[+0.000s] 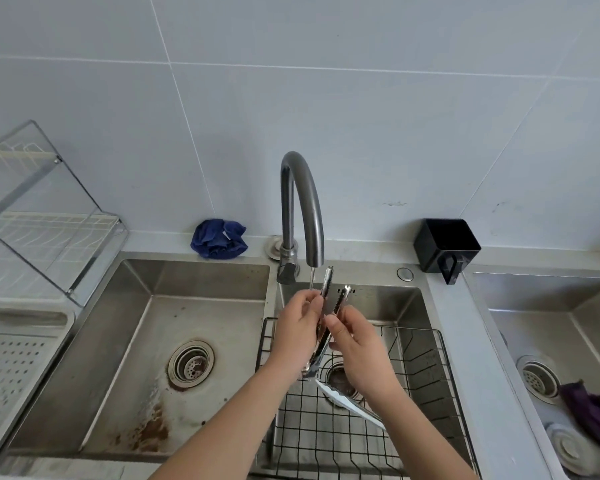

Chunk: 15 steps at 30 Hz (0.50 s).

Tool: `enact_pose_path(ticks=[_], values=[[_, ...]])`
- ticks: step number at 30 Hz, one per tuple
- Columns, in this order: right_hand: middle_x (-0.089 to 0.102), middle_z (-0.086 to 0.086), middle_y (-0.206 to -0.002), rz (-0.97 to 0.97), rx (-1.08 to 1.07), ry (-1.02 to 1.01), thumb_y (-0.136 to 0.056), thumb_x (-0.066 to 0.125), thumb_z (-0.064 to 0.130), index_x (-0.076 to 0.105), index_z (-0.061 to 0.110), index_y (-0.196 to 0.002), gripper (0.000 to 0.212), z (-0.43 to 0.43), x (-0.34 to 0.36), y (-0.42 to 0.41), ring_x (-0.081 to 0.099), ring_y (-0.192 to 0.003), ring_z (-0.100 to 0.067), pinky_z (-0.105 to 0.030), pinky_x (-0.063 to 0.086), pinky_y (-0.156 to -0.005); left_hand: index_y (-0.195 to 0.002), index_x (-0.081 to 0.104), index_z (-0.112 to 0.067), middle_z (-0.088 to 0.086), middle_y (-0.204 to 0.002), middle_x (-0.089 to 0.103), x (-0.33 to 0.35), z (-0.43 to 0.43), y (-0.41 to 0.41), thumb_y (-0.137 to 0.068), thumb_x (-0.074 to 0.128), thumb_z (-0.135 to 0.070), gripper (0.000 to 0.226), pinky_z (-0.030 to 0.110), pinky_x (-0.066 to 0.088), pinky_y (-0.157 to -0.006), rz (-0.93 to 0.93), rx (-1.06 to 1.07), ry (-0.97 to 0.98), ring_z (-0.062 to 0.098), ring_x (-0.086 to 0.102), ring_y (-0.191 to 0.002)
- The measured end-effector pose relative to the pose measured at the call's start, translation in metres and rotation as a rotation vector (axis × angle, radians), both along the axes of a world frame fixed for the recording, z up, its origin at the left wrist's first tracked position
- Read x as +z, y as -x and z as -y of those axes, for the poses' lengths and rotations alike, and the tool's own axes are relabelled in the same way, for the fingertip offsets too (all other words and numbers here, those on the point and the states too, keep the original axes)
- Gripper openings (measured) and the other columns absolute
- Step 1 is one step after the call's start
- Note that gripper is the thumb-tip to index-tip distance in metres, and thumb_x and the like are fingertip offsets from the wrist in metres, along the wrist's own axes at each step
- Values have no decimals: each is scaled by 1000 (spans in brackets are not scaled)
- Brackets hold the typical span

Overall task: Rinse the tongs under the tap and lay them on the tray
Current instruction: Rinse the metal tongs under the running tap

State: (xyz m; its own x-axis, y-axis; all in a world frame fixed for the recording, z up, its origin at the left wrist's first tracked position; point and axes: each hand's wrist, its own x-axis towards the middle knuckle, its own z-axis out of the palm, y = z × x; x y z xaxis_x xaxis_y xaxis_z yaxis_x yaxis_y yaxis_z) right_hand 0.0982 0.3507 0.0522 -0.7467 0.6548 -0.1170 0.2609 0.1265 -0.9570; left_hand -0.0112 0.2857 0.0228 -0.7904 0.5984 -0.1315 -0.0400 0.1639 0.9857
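Metal tongs (327, 292) stand nearly upright over the right basin, their toothed tips pointing up beside the tap's (303, 202) spout. A thin stream of water (311, 278) runs just left of the tips. My left hand (297, 332) grips the tongs around the lower part. My right hand (355, 344) pinches one arm of the tongs from the right. The perforated metal tray (4, 362) lies at the far left, beyond the left basin.
A black wire basket (430, 358) sits in the right basin with a white utensil (347, 400) in it. The left basin (146, 358) shows rust stains. A blue cloth (219, 238), a black holder (445, 245), a dish rack (42, 216) and a third basin (561, 341) surround them.
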Motion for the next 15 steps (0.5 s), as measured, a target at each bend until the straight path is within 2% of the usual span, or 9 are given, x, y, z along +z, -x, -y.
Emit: enact_pose_path(ticks=[1,3,5,7,10,13,15], values=[[52,12,-71,0,5,-40,-105,58,21,49,21,-76,31,-3,4,0,50,-71,-9,-45,54,-73,-106,66,-36,-16,-98,73,2,-3,-2,-103,52,-29,16,11,49,-75,-6,-8,-23,-2,67,-93],[51,18,-66,11,50,-122,-105,58,19,48,23,-74,32,-7,9,0,45,-64,-3,-22,41,-61,-103,67,-40,-18,-98,72,5,-8,-5,-103,51,-31,18,12,50,-76,-5,-1,-72,-2,67,-92],[53,14,-67,55,130,-180,-105,57,20,51,18,-78,27,-9,11,-2,46,-63,-4,-20,38,-57,-94,69,-37,-3,-93,70,5,-10,-4,-101,52,-32,20,21,51,-70,-11,39,-89,4,65,-81],[61,3,-75,102,206,-196,-106,56,22,54,16,-83,23,-7,12,-2,52,-68,-9,-26,42,-64,-89,71,-29,9,-87,69,6,-9,2,-101,53,-22,23,31,50,-64,18,78,-85,11,61,-72],[66,-10,-84,130,228,-173,-106,54,25,54,10,-86,25,-5,10,0,50,-68,-10,-24,40,-62,-87,74,-22,-7,-73,71,5,-8,9,-99,54,-13,25,32,49,-65,40,125,-56,6,60,-65],[53,4,-65,123,216,-115,-106,55,29,51,11,-82,31,-3,7,2,42,-57,-3,-19,36,-53,-89,73,-17,-14,-66,67,5,-7,10,-97,56,-14,19,25,45,-58,67,159,-39,1,57,-59],[48,15,-57,131,206,-84,-106,55,31,47,16,-77,34,-2,4,2,40,-52,-3,-17,36,-51,-86,72,-16,-12,-62,64,3,-6,9,-96,57,-16,18,28,43,-56,78,169,-23,6,55,-58]])
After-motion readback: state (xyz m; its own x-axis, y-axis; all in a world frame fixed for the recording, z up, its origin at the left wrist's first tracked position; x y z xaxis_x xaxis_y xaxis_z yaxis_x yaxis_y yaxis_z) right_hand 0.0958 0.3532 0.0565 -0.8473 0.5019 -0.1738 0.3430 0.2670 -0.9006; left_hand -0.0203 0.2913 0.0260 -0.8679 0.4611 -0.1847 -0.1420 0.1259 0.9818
